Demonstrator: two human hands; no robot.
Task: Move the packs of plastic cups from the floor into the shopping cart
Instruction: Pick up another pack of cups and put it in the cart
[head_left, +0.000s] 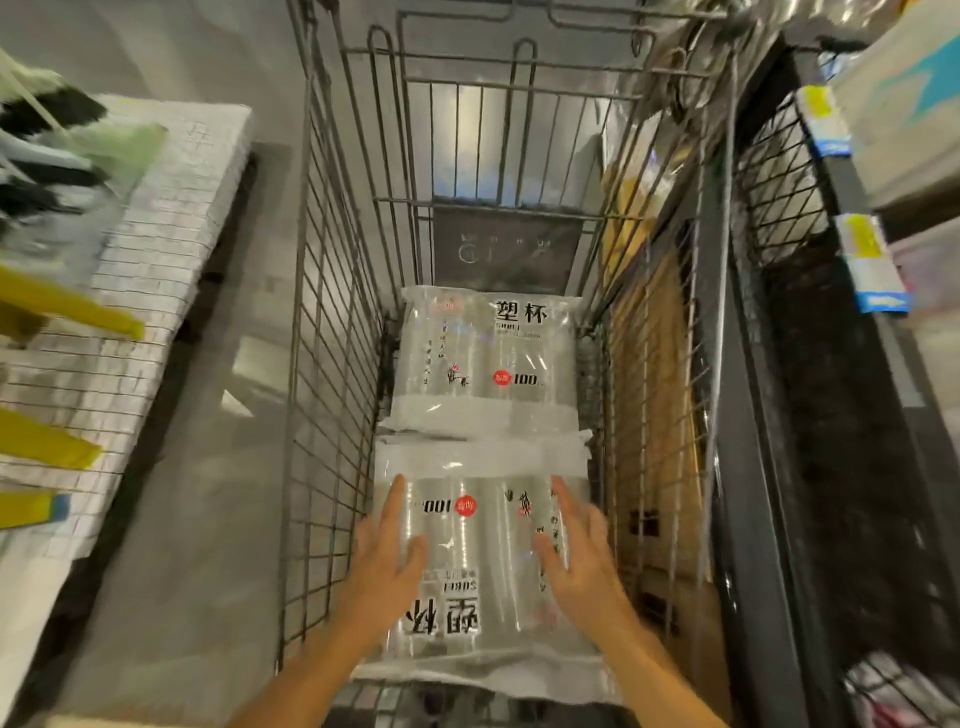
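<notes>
The shopping cart (332, 364) stood lengthwise in the head view, with its wire walls rising on the left and right. Two packs of plastic cups lay flat on the cart bottom, end to end, and together took up almost the whole width between the side walls.

- Far pack (488, 358): lay at mid-length of the cart bottom, with its printed label reading upright. Beyond it, at the far end of the cart, a dark panel (506, 249) showed.
- Near pack (483, 571): lay against the near edge of the cart bottom, with its label turned the other way round. Its white sealed end met the sealed end of the far pack — whether the two ends overlapped could not be told.

The left hand (387, 551) rested palm down on the left half of the near pack, fingers straight and slightly spread, thumb pointing inward. The right hand (576, 545) rested on the right half in the mirrored pose. Both hands were wide and flat on the film.

Outside the cart, grey floor (218, 467) ran along the left wall. Past it stood a stack of white wrapped goods (171, 208) with yellow strips (67, 306) lying across it. Through the right wall a cardboard box (660, 441) was visible just beside the cart, and beyond it a dark shelving unit (810, 415) carried price tags (826, 122).
</notes>
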